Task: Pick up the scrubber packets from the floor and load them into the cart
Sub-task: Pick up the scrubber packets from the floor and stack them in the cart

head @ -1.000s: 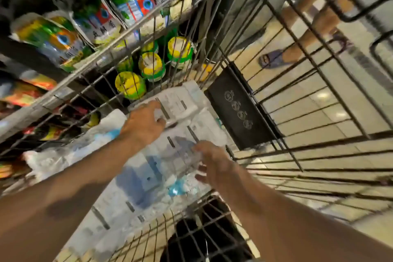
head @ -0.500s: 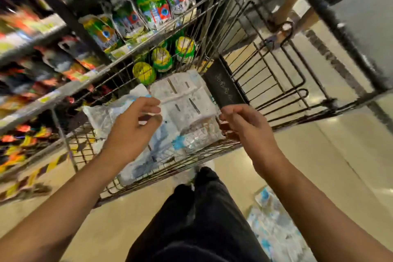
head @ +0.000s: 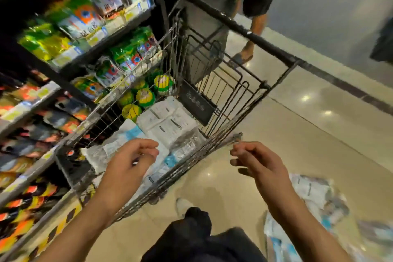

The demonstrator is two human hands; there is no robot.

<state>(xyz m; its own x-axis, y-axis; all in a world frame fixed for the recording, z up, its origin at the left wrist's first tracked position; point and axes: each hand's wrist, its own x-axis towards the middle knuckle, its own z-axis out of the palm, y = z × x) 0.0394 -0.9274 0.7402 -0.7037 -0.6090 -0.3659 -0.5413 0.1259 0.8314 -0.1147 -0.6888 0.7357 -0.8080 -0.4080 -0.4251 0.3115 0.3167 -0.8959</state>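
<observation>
While shelves (head: 70, 53) of bright goods line one side, the wire cart (head: 214, 100) holds white scrubber packets (head: 168, 123) — more packets (head: 314, 195) lie on the floor (head: 297, 138). Both the left hand (head: 127, 166) and right hand (head: 261, 161) hover loosely curled — each grip empty.

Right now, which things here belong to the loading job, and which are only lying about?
Job: white-and-blue plastic scrubber packets in the cart; more packets on the floor; wire metal cart; both empty hands.
Not job: green-yellow round tubs; shelf pouches.
</observation>
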